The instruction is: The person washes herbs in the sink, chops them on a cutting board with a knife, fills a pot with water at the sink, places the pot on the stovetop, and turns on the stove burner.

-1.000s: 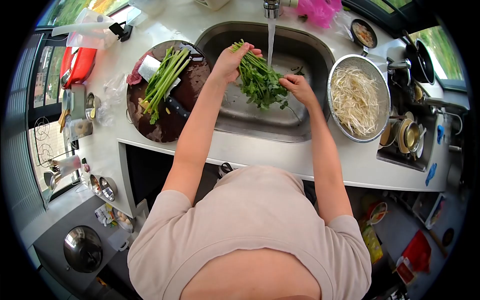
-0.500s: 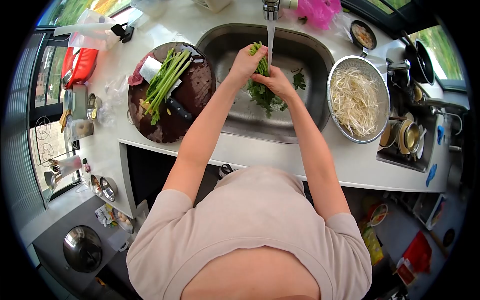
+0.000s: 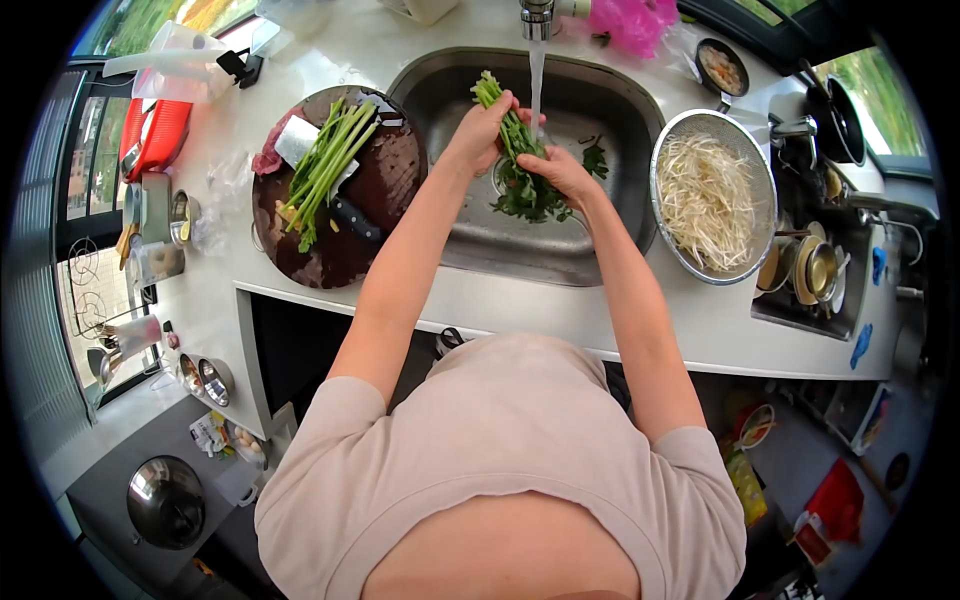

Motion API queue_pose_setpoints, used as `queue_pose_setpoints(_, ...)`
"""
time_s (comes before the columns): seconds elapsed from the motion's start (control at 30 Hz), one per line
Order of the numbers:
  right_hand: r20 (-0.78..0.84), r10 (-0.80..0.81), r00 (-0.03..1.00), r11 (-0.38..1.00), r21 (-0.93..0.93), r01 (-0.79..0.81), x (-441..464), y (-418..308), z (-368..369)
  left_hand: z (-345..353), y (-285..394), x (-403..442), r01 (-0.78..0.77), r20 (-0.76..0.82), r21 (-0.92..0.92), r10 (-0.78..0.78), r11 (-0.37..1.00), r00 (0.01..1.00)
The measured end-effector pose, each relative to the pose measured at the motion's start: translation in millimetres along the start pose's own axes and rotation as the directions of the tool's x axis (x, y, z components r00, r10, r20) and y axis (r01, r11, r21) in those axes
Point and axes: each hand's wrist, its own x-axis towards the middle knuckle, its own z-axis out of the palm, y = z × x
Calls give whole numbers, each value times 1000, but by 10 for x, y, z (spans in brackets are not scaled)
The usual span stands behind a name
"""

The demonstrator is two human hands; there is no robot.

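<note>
Pale worktop [image 3: 470, 298] surrounds the metal sink [image 3: 510, 258], where the leafy greens [image 3: 527, 195] have just shifted, their stem ends now clear of the running water [image 3: 537, 75], probably letting it reach lower parts. Left hand [image 3: 478, 132] fingers clamp the stems; right hand [image 3: 566, 175] fingers close around the bunch nearer its leaves.

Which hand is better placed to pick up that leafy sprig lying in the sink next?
Probably the right hand: the sprig lies just beside it, while the left hand is farther off, holding the greens nearer their stem ends.
</note>
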Motion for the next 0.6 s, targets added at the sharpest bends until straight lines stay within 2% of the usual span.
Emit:
queue_pose_setpoints(0.03, 49, 27, 998, 1000, 15, -27, -21, 7, -49, 2, -26, 23, 4, -17, -23, -5, 1000, 1000)
queue_pose_setpoints(0.07, 15, 40, 999, 998, -49, -39, -43, 40, -71, -6, -78, 16, 9, -41, -48, -11, 999, 999)
queue_pose_setpoints(0.1, -7, 60, 998, 990, -126, -60, -66, 90, -91, -30, -129, -7, 19, -66, -71, -23, 997, 998)
queue_pose_setpoints(0.2, -123, 82, 989, 904, -408, -126, -196, 303, -263, -161, -154, 40, -94, -130, -147, 75, 985, 989)
queue_pose_setpoints(0.23, -5, 124, 992, 848, -519, -109, -108, 650, -599, -196, -117, 29, -128, -157, -183, 99, 975, 983)
queue_pose_setpoints(0.3, -268, -5, 963, 811, -564, -153, -157, 832, -668, -231, -55, 40, -145, -240, -27, 134, 989, 961)
queue_pose_setpoints(0.37, -242, -275, 931, 900, -406, 160, -177, 417, -343, -320, -187, 123, -142, -277, 185, 191, 972, 942)
queue_pose_setpoints(0.4, -252, -404, 880, 893, -317, 319, -159, 230, -142, -250, -254, 118, -75, -351, 316, 190, 946, 917)
queue_pose_setpoints(0.43, -192, -408, 893, 881, -338, 330, -87, 178, -17, -136, -316, 123, 12, -426, 449, 203, 893, 882)
queue_pose_setpoints(0.5, -75, -415, 907, 853, -379, 359, 68, 90, 157, 53, -367, 91, 86, -337, 652, 187, 754, 923)
queue_pose_setpoints(0.53, -137, -368, 920, 906, -273, 322, 72, 72, 217, 75, -378, 144, 88, -360, 691, 236, 717, 903)
queue_pose_setpoints(0.57, -193, -313, 930, 945, -159, 285, 51, 68, 277, 91, -380, 139, 149, -367, 569, 88, 809, 926)
queue_pose_setpoints(0.6, -255, -342, 905, 930, -229, 287, 23, 88, 317, 47, -415, 172, 176, -319, 619, 40, 766, 947)
